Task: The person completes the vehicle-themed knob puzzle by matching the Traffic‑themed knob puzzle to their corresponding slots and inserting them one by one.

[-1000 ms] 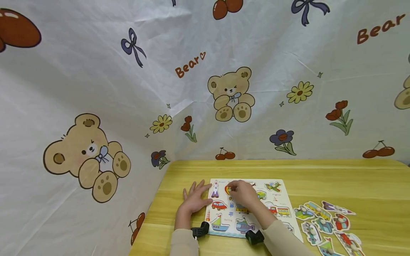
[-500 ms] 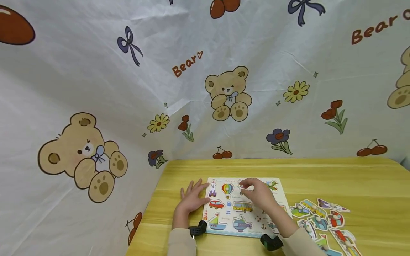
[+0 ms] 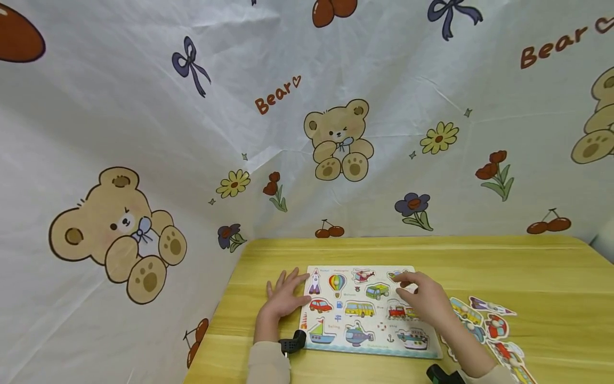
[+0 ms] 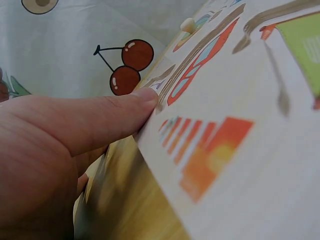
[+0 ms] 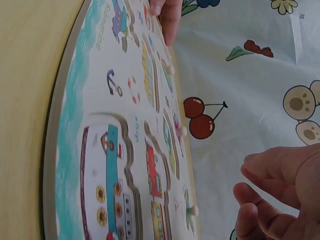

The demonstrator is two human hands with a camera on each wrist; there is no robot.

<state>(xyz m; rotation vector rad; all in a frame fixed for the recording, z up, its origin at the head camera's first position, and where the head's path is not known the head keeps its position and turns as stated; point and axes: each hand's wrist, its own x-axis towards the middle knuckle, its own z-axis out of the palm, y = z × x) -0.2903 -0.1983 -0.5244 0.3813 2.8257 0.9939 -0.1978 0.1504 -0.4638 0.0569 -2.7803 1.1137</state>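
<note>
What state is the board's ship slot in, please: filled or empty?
Empty: the ship slot shows as a recess with shadowed edges and no visible knob.

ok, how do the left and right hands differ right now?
Contact: the left hand touches the puzzle board's left edge; the right hand hovers near the airplane piece, with a gap visible in the right wrist view.
Pose: the left hand's fingers are spread; the right hand's are bent, thumb apart.
Shared: both are bare and hold nothing.

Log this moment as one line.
left hand: touching left edge of puzzle board | right hand: empty, near airplane piece | loose pieces: on table beside board
</note>
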